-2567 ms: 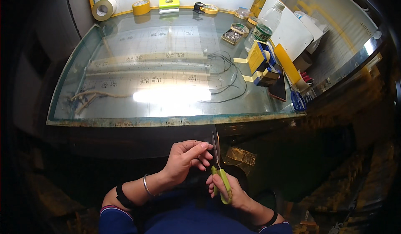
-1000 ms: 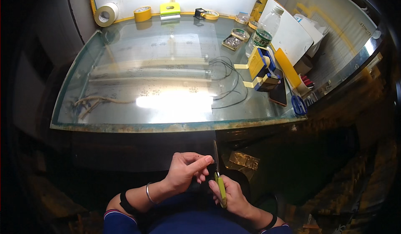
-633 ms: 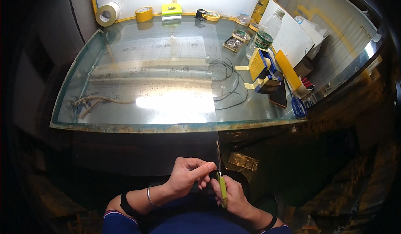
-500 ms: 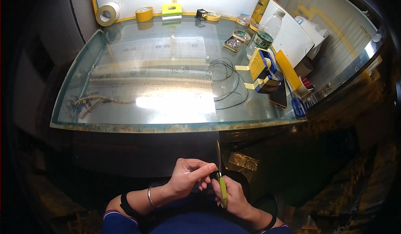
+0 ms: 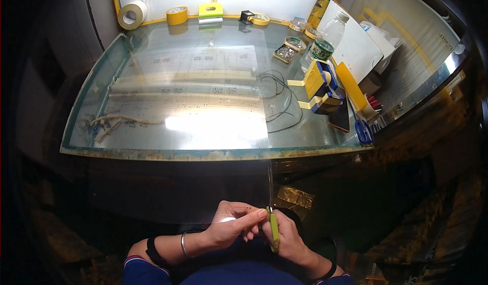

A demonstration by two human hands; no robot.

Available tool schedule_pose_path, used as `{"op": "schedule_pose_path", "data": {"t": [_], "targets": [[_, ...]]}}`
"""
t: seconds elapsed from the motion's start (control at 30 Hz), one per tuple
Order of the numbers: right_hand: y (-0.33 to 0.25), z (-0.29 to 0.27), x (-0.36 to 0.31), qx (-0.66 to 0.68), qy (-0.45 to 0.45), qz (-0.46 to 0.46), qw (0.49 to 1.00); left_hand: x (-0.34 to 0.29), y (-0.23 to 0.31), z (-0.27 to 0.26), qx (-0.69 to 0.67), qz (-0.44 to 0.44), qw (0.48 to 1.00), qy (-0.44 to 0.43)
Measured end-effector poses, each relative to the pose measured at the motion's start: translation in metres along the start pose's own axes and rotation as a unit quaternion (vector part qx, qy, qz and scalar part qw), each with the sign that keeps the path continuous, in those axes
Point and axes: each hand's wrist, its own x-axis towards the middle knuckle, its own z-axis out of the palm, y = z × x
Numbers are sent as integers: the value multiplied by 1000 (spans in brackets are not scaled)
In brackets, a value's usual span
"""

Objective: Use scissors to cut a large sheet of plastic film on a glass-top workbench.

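Observation:
A wide clear film sheet [image 5: 203, 71] with small dark printed marks lies over the glass tabletop and hangs past its front edge toward me. My left hand [image 5: 236, 223] pinches the film between thumb and forefinger at its near right side. Beside it, my right hand [image 5: 285, 234] is closed around green-handled scissors [image 5: 274, 229]. Their thin blades point away from me, in line with the film's right edge. The blades are seen edge-on, so how far apart they stand is hard to tell. The two hands nearly touch.
Tape rolls [image 5: 177, 15], a lime-green hole punch [image 5: 210, 11] and a small black stand [image 5: 246, 17] line the back. At right are a blue-and-yellow tape dispenser [image 5: 317, 84], a clear bottle [image 5: 334, 28], a phone [image 5: 339, 116] and blue-handled scissors [image 5: 363, 131]. A cord [image 5: 284, 89] curls beneath the glass.
Both hands have moved slightly toward me and to the right, still holding film and scissors. The film's right edge and printed marks have shifted a little.

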Motion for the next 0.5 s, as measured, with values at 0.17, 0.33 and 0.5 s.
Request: {"op": "schedule_pose_path", "data": {"t": [0.17, 0.33, 0.5], "targets": [[-20, -3, -5, 53, -21, 90, 994, -2, -3, -2, 9, -9, 1000, -22], [-9, -1, -1, 21, 8, 18, 1000, -4, -5, 0, 0, -18, 1000, -23], [-14, -2, 5, -12, 30, 7, 999, -7, -8, 1, 6, -34, 999, -32]]}}
